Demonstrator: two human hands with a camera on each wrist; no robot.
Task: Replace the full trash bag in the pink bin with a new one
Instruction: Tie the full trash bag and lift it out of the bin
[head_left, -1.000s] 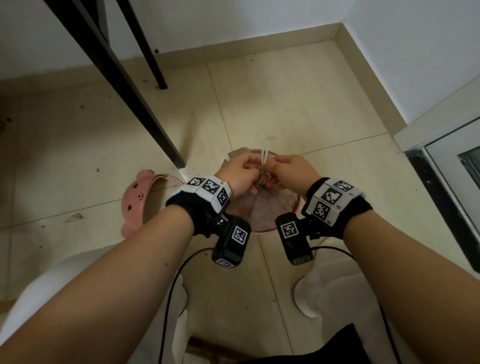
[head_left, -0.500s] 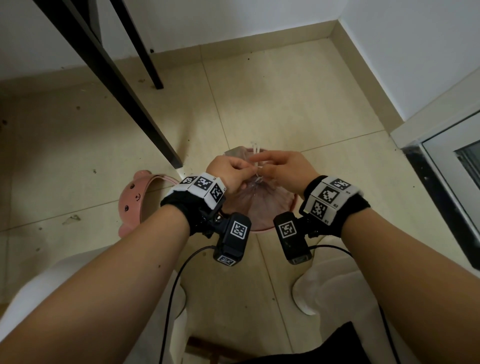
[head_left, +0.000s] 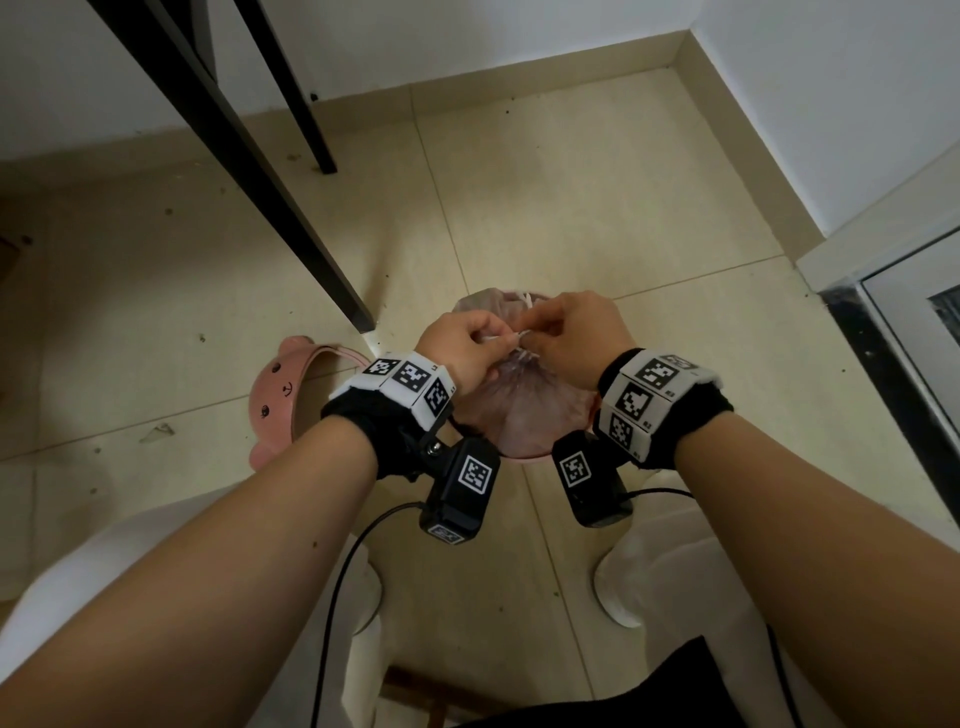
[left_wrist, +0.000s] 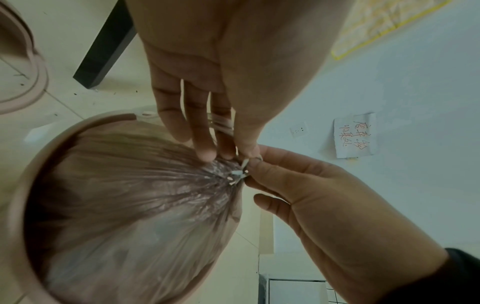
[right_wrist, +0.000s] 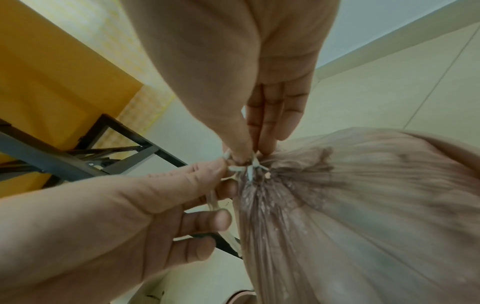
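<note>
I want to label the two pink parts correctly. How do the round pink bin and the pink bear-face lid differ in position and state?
1. The round pink bin stands upright between the hands; the pink bear-face lid lies on the floor tiles, left of the bin.
2. The bin holds the gathered translucent trash bag; the lid holds nothing and no hand touches it.
Both are the same pink plastic.

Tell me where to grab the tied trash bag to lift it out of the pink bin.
Grip the trash bag at its gathered neck, from straight above. The film fans out from that bunch, and both hands already pinch the white drawstring there; the pink bin walls block the sides.
</note>
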